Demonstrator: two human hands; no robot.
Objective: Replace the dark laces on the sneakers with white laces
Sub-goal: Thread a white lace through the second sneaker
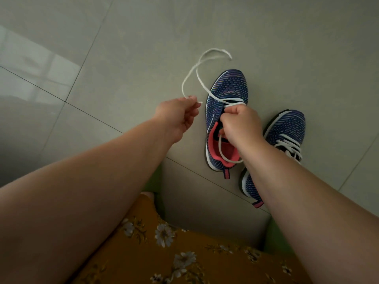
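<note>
Right of centre on the floor (123, 58): far-right sneaker (287, 130) fully white-laced. Middle sneaker (227, 93) barely started; left hand (176, 117) pinches white lace (196, 72), right hand (240, 124) grips it at the eyelets.

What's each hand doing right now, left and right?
Left hand: pinching the free end of the flat white cotton lace.
Right hand: fist curled on the same lace at the blue knit sneaker.
</note>
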